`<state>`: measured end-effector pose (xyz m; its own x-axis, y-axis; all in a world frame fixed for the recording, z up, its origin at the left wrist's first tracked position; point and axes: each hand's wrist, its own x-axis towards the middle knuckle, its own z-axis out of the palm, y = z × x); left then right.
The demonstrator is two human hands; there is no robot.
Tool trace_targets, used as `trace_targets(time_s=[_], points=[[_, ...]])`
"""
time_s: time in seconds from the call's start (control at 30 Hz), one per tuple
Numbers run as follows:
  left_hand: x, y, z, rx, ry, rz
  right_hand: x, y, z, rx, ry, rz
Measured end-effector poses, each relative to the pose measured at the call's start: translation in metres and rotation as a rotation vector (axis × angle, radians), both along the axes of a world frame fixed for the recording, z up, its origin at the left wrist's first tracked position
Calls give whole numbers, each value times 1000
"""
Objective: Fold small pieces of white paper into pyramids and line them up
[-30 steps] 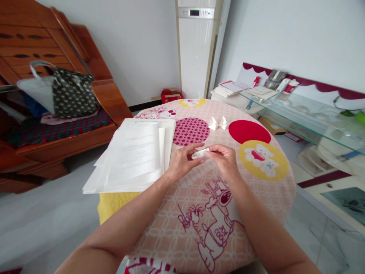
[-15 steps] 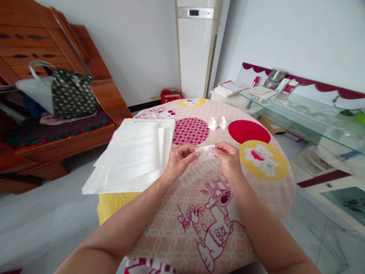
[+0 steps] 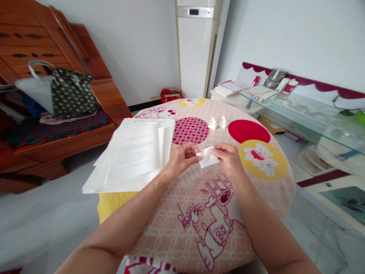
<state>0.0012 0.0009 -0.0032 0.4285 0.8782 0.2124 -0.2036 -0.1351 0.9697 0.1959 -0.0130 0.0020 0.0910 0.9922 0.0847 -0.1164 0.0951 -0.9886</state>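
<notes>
**Both hands pinch a small folded paper above the table**

The left hand and the right hand meet over the middle of the cloth-covered table. Between them is a small folded white paper. Each grip is clamped on it, thumb and fingertips pressed on its upper edge, the left at the left corner and the right at the right corner. The paper hangs from the two grips just above the cloth.

Just left of the left grip lies a stack of sheets, overhanging the table edge. Beyond both grips, farther across the table, stand two small folded pieces side by side. Well off to the left a patterned bag sits on a wooden bench, and far to the right runs a glass shelf.
</notes>
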Motion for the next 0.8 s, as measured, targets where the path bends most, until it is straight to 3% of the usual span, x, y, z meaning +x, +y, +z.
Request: trace_targets(time_s=[0.23,0.43,0.53,0.63,0.8], points=[[-7,7,-4,141,286,1,4,-1,0,-23,-104,60],[-10,8,-3,276,428,85,5,1,-7,4,-161,78],[-11,9,-2,288,424,110,4,1,-7,12,-176,62],[-12,11,-1,195,336,110,4,1,-4,27,-162,14],[-12,13,0,53,139,-9,8,2,3,71,-92,-89]])
